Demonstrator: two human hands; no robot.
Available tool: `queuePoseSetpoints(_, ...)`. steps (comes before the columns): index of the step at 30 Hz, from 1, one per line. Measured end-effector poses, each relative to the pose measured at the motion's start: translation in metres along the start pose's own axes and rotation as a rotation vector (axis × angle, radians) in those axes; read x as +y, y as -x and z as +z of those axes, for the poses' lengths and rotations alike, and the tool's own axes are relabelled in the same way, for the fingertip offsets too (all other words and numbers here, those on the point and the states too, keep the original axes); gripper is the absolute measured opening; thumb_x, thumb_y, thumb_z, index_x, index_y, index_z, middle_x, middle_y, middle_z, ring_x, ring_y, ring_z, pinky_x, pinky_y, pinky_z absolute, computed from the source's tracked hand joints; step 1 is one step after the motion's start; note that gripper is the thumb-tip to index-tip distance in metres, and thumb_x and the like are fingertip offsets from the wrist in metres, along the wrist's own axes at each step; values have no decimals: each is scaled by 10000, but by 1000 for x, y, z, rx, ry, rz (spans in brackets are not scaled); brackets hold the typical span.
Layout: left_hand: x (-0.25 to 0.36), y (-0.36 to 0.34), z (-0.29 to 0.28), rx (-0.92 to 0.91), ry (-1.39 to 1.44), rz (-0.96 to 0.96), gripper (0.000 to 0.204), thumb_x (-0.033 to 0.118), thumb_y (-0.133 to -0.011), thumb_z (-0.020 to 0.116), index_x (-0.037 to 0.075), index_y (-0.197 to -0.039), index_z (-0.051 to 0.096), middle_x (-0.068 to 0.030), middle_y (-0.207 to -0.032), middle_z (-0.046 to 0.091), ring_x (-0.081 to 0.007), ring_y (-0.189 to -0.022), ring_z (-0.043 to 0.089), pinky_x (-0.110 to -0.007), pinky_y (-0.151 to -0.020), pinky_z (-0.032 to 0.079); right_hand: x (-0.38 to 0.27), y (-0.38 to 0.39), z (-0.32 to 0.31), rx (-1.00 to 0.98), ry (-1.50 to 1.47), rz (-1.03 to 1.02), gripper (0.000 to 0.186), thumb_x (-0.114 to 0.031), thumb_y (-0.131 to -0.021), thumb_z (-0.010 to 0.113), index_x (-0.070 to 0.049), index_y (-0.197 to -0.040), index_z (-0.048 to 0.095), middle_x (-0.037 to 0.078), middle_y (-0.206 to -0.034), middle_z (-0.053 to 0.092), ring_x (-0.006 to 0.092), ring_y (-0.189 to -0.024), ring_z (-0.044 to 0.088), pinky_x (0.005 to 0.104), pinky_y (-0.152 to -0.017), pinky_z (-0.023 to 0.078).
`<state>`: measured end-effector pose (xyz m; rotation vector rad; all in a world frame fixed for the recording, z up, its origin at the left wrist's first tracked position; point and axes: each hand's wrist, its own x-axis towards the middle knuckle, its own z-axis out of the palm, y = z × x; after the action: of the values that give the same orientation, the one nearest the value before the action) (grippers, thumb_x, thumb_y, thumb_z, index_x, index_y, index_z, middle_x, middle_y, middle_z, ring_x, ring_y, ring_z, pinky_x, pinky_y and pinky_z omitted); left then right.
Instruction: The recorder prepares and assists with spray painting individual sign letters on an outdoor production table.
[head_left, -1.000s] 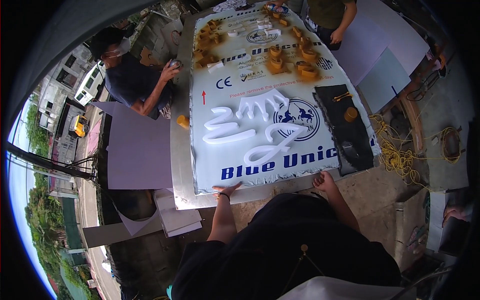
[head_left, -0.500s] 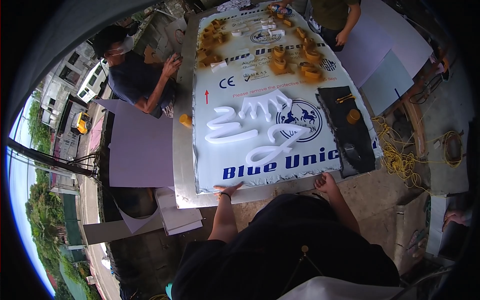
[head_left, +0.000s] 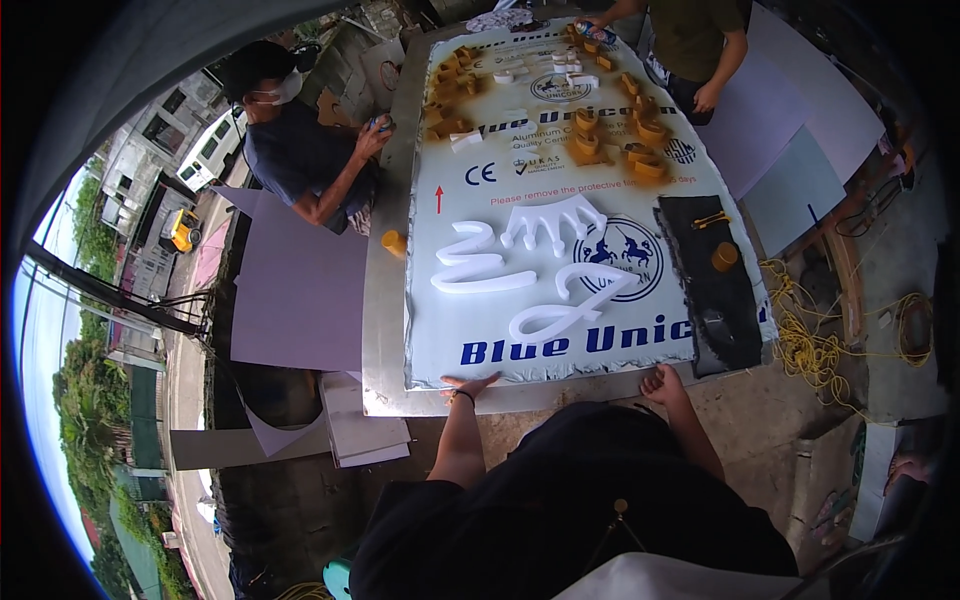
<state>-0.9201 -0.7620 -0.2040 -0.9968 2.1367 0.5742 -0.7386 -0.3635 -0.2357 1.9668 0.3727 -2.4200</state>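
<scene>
My left hand (head_left: 468,388) lies at the near edge of the panel (head_left: 430,350), fingers spread, holding nothing. My right hand (head_left: 662,385) is closed against the same edge farther right; what it grips, if anything, is hidden. In front of my hands lie white cut-out shapes: a curly letter-like piece (head_left: 560,318), a zigzag letter-like piece (head_left: 480,282) and a crown-shaped piece (head_left: 548,222). Beyond them, several mustard-yellow painted pieces (head_left: 590,152) sit amid brown overspray, with small white pieces (head_left: 465,140) nearby.
A black sheet (head_left: 712,320) on the right bears a yellow cylinder (head_left: 725,257). Another yellow cylinder (head_left: 394,244) stands at the left table edge. A masked person (head_left: 310,150) at left holds a can; another person (head_left: 692,50) stands far right, a spray can (head_left: 597,33) by their hand. Yellow cord (head_left: 815,345) tangles at right.
The whole scene has shifted slightly right and down in the view. The person at left has moved their hands a little, and the can now shows. My hands stay at the panel edge.
</scene>
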Motion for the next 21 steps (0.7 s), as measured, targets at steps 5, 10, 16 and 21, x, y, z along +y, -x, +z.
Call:
queuePoseSetpoints(5,-2,-7,4,5,14,-10,1377,524,-335,741,132,-1185,-269,-208,-1267,-176,-374,-1185,-69,-488,-954,91,0,-6,-1,-13,9,15,327,-222,-677,565,-88,-911,379,90,-884,363,222,-826,421,406,-770,349)
queuePoseSetpoints(10,-2,-15,8,20,-50,1,1382,554,-329,725,119,-1182,-272,-213,-1266,-173,-362,-1188,-83,-474,-959,77,1,-6,-1,25,12,-11,314,-233,-699,546,-89,-925,383,90,-888,370,216,-826,426,401,-773,349)
queuePoseSetpoints(16,-1,-20,10,47,-43,10,1381,536,-330,736,127,-1184,-270,-205,-1269,-171,-351,-1192,-76,-468,-961,79,-1,-6,1,38,23,4,312,-237,-702,543,-95,-931,385,82,-899,369,212,-817,428,396,-776,348)
queuePoseSetpoints(21,-3,-21,10,44,17,-25,1381,527,-329,740,135,-1184,-272,-197,-1271,-174,-348,-1192,-81,-469,-961,80,0,-7,-1,-19,34,20,316,-242,-699,545,-103,-933,386,79,-894,369,208,-808,426,393,-774,348)
